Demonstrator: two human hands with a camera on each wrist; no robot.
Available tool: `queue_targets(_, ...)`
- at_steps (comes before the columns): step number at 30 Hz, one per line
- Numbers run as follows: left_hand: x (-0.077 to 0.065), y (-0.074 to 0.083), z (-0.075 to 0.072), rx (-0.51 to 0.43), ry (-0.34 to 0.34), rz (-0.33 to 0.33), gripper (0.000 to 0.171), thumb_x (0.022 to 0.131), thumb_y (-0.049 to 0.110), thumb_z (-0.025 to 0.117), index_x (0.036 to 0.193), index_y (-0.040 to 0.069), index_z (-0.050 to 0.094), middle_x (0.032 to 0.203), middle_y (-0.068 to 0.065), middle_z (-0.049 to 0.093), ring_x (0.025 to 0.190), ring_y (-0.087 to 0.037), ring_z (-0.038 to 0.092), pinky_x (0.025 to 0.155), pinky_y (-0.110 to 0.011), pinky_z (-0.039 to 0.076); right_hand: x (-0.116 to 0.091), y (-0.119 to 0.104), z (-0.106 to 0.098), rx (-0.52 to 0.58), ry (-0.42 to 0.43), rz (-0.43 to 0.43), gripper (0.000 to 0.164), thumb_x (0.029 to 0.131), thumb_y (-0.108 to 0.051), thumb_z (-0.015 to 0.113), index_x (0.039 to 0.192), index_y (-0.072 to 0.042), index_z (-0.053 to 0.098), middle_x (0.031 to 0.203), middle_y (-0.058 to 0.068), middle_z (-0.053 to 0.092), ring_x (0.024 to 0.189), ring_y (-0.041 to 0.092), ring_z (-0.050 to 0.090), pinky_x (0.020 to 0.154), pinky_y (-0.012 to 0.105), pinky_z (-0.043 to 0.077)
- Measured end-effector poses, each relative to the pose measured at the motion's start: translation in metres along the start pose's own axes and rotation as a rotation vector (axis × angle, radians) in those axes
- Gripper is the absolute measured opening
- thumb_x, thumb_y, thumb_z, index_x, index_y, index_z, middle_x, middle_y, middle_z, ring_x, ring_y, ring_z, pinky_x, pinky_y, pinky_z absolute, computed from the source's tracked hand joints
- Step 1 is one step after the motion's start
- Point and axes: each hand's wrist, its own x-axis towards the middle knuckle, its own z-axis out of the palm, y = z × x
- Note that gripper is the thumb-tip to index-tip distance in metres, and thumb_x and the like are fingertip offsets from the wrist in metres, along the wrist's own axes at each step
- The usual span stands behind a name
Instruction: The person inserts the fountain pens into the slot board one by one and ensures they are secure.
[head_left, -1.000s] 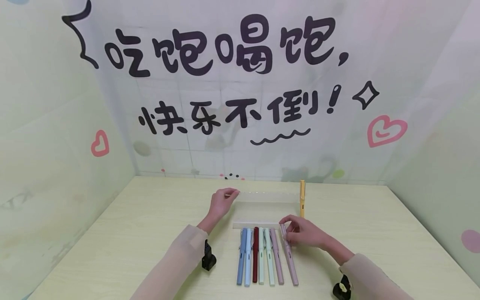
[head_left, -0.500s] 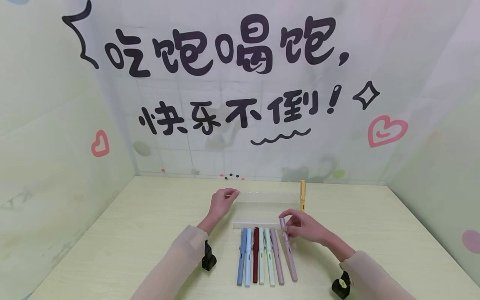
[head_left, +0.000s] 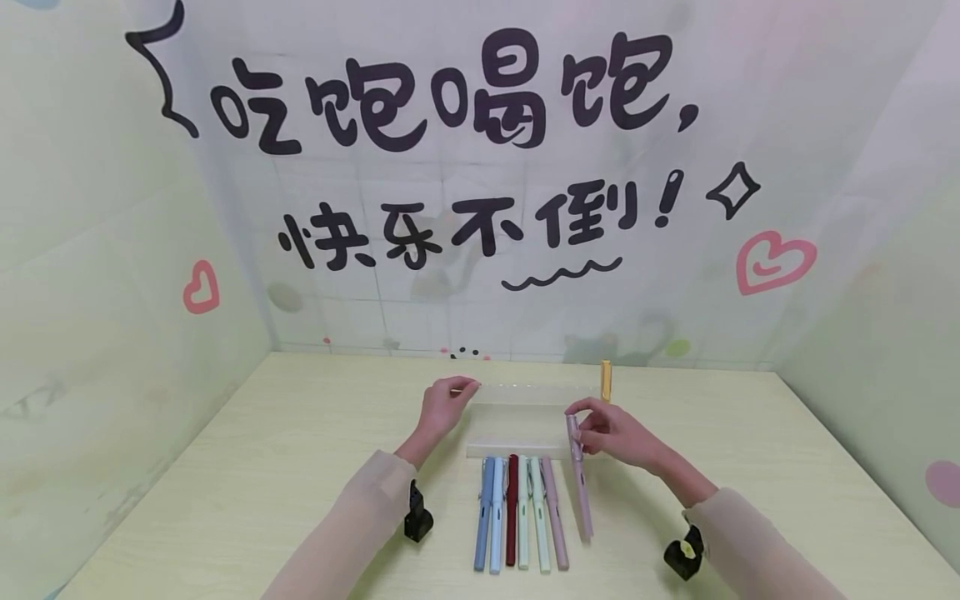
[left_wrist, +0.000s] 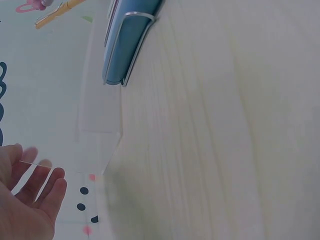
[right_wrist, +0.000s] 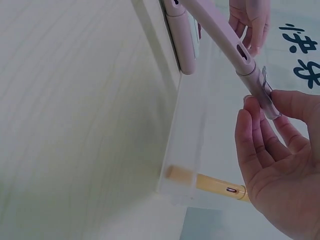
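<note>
My right hand (head_left: 618,433) pinches a mauve pen (head_left: 579,479) by its clip end. In the head view, the pen's lower end points toward me, beside the row. At the back, my left hand (head_left: 446,408) pinches the upper left edge of a clear plastic pen stand (head_left: 513,451); the left wrist view shows thumb and fingers on that thin edge. A yellow pen (right_wrist: 220,186) rests in the stand's right end, partly behind my right hand. In front lie a blue pen (head_left: 483,512), a light blue pen (head_left: 496,517), a dark red pen (head_left: 512,508) and another mauve pen (head_left: 555,517).
Between the red and mauve pens lie a pale green pen (head_left: 522,517) and a mint pen (head_left: 538,517). All are on a pale wood-grain table (head_left: 262,500). A printed backdrop (head_left: 420,317) stands behind, with side walls left and right.
My right hand has lifted the mauve pen and carried it away from me toward the stand, slightly to the right at the end. My left hand has stayed on the stand's edge.
</note>
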Motion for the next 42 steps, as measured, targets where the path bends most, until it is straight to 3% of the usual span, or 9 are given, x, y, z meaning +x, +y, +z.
queue_targets(14,0.001,0.001,0.001,0.000,0.002,-0.010,0.026,0.091,0.021,0.057,0.104,0.000,0.066,0.099,-0.013,0.066,0.090,-0.025,0.061,0.074,-0.034,0.051,0.009,-0.002,-0.020,-0.035,0.076,-0.011,0.029,0.089,-0.001,0.054,0.117,0.004,0.047,0.083,0.012,0.060,0.076,0.041,0.057,0.069,0.046,0.051)
queue_targets(23,0.002,0.001,0.000,-0.006,0.002,-0.014,0.026,0.091,0.020,0.058,0.104,0.000,0.066,0.099,-0.013,0.066,0.089,-0.026,0.062,0.074,-0.035,0.051,0.015,-0.005,-0.032,-0.049,0.147,-0.018,0.028,0.089,0.001,0.053,0.117,0.005,0.048,0.085,0.014,0.061,0.075,0.024,0.060,0.070,0.043,0.052)
queue_targets(29,0.002,0.001,0.000,0.000,0.001,-0.014,0.026,0.091,0.020,0.057,0.104,0.000,0.066,0.099,-0.013,0.066,0.089,-0.026,0.062,0.074,-0.034,0.051,0.017,-0.010,-0.038,-0.067,0.197,-0.030,0.029,0.089,-0.001,0.055,0.117,0.005,0.048,0.085,0.015,0.061,0.078,0.030,0.059,0.069,0.045,0.052)
queue_targets(33,0.002,-0.001,0.000,-0.017,0.000,0.007,0.028,0.091,0.023,0.057,0.103,0.000,0.067,0.098,-0.013,0.066,0.089,-0.026,0.062,0.075,-0.035,0.051,0.017,-0.012,-0.042,-0.084,0.221,-0.033,0.029,0.090,-0.002,0.055,0.117,0.005,0.048,0.085,0.015,0.061,0.080,0.034,0.058,0.068,0.043,0.052)
queue_targets(38,0.002,-0.007,0.000,-0.027,0.009,0.066,0.033,0.091,0.031,0.056,0.100,0.001,0.068,0.094,-0.011,0.067,0.085,-0.022,0.062,0.070,-0.033,0.052,0.018,-0.013,-0.046,-0.103,0.246,-0.040,0.028,0.090,-0.003,0.055,0.116,0.004,0.049,0.087,0.017,0.062,0.080,0.029,0.059,0.067,0.037,0.053)
queue_targets(41,0.003,-0.007,0.001,-0.025,0.008,0.051,0.030,0.091,0.028,0.057,0.101,0.001,0.067,0.095,-0.012,0.066,0.086,-0.023,0.062,0.072,-0.034,0.052,0.019,-0.014,-0.048,-0.140,0.271,-0.042,0.026,0.090,-0.003,0.055,0.115,0.002,0.050,0.087,0.016,0.062,0.078,0.026,0.060,0.064,0.032,0.053)
queue_targets(42,0.002,-0.005,0.001,-0.021,0.001,0.017,0.028,0.091,0.024,0.057,0.102,0.000,0.067,0.097,-0.013,0.066,0.089,-0.025,0.062,0.075,-0.036,0.051,0.019,-0.014,-0.049,-0.156,0.278,-0.047,0.026,0.090,-0.003,0.055,0.115,0.002,0.051,0.087,0.016,0.062,0.078,0.026,0.060,0.063,0.031,0.052)
